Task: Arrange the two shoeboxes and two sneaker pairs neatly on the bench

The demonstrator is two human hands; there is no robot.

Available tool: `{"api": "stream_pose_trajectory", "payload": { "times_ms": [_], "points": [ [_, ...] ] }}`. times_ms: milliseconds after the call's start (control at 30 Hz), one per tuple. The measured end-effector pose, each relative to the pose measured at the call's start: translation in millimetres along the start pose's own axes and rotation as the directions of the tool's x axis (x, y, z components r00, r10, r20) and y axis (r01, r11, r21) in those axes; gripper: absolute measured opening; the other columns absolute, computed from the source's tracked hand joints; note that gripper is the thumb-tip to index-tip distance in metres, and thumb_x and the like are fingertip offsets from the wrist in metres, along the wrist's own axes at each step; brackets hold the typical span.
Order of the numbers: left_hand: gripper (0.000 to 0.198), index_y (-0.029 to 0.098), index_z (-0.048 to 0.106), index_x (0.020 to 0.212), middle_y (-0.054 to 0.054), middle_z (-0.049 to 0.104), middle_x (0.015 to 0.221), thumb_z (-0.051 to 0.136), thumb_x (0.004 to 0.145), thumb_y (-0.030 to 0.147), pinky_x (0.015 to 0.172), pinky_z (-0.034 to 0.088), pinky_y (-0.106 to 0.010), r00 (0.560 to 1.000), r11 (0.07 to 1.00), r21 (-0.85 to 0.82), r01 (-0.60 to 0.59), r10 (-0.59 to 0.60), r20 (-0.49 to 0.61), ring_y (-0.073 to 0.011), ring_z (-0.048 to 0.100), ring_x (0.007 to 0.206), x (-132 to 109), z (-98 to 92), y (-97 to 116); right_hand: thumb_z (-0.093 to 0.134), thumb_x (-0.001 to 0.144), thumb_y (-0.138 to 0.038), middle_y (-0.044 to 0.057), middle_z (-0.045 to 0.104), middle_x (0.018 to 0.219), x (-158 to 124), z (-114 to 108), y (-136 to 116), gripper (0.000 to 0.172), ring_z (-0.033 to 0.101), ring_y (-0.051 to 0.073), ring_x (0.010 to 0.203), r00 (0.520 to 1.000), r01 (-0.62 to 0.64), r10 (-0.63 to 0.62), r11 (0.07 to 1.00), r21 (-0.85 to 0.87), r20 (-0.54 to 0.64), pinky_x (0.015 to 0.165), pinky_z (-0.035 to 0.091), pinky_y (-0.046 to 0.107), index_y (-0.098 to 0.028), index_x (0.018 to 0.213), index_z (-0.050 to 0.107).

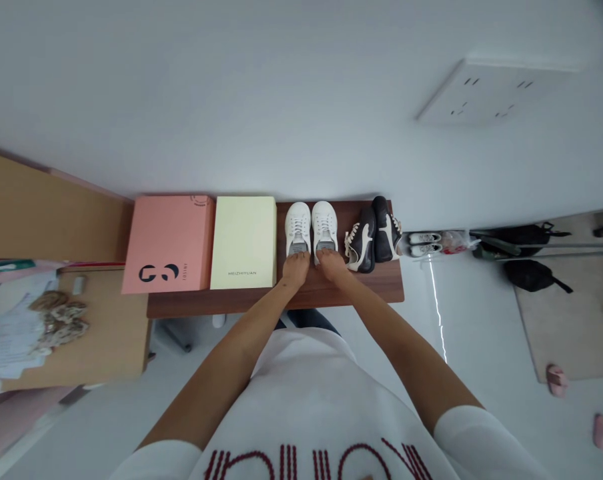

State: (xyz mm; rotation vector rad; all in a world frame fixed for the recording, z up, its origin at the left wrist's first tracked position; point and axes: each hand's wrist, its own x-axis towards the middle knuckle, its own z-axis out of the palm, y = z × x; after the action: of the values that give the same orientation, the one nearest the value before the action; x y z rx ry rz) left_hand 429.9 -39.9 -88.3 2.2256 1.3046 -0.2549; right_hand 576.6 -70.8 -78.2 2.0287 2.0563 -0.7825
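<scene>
A pair of white lace-up sneakers stands side by side on a dark wooden bench (371, 287) against the wall, toes toward the wall. My left hand (295, 267) is closed on the heel of the left white sneaker (298, 227). My right hand (330, 264) grips the heel of the right white sneaker (324, 224). Both arms reach straight forward from my white shirt. Just to the right of these, a pair of black sneakers with white trim (374, 233) leans together on the bench.
A yellow shoe box (244, 241) and a pink shoe box (169, 243) lie on the bench's left half. A wooden desk (106, 347) with papers sits at left. On the floor at right are white shoes (424, 243), black bags (529, 275) and pink slippers (556, 380).
</scene>
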Motion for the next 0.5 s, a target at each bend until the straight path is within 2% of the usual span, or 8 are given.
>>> {"api": "stream_pose_trajectory", "payload": {
  "times_ms": [133,267,333,400,500],
  "points": [
    [0.027,0.013,0.058,0.12,-0.022,0.065,0.123,0.056,0.095,0.022,0.108,0.041,-0.044,0.997,1.0,-0.011,0.003,-0.004,-0.071,-0.0365,0.058,0.123,0,-13.8,7,0.056,0.098,-0.029,0.021,0.064,0.128,-16,-3,5,0.03,0.057,0.035,0.12,0.99,0.004,0.009,0.996,0.09,-0.139,0.104,0.044,0.045,-0.013,0.122,0.065],
    [0.027,0.015,0.058,0.12,-0.02,0.063,0.125,0.057,0.095,0.023,0.108,0.041,-0.048,0.99,0.994,-0.072,-0.087,0.078,-0.121,-0.0374,0.056,0.126,-1,-27.3,27,0.051,0.1,-0.037,0.019,0.064,0.124,-45,-5,38,0.036,0.055,0.033,0.12,0.936,0.034,0.062,0.963,0.266,-0.346,0.106,0.043,0.045,-0.015,0.125,0.064],
    [0.026,0.017,0.059,0.12,-0.019,0.063,0.125,0.058,0.095,0.021,0.108,0.041,-0.048,0.981,0.978,-0.114,-0.176,0.165,-0.097,-0.0363,0.057,0.125,0,-25.3,43,0.051,0.099,-0.037,0.018,0.065,0.122,-61,-3,65,0.035,0.055,0.033,0.12,0.894,0.0,0.152,0.941,0.339,-0.422,0.107,0.042,0.046,-0.017,0.124,0.064],
    [0.027,0.018,0.059,0.122,-0.017,0.064,0.125,0.059,0.094,0.021,0.108,0.042,-0.046,0.963,0.945,-0.182,-0.27,0.264,-0.058,-0.0336,0.058,0.124,4,-15.7,63,0.051,0.098,-0.041,0.018,0.065,0.121,-76,2,98,0.036,0.054,0.034,0.12,0.836,-0.069,0.267,0.918,0.39,-0.48,0.107,0.041,0.048,-0.018,0.122,0.063],
    [0.036,0.018,0.056,0.128,-0.016,0.064,0.128,0.063,0.093,0.024,0.108,0.044,-0.043,0.952,0.907,-0.304,-0.29,0.305,0.0,-0.0302,0.059,0.126,15,8.2,94,0.058,0.093,-0.054,0.02,0.063,0.122,-91,13,146,0.05,0.053,0.036,0.12,0.709,-0.238,0.466,0.865,0.441,-0.53,0.107,0.041,0.052,-0.015,0.124,0.059]
  ]
}}
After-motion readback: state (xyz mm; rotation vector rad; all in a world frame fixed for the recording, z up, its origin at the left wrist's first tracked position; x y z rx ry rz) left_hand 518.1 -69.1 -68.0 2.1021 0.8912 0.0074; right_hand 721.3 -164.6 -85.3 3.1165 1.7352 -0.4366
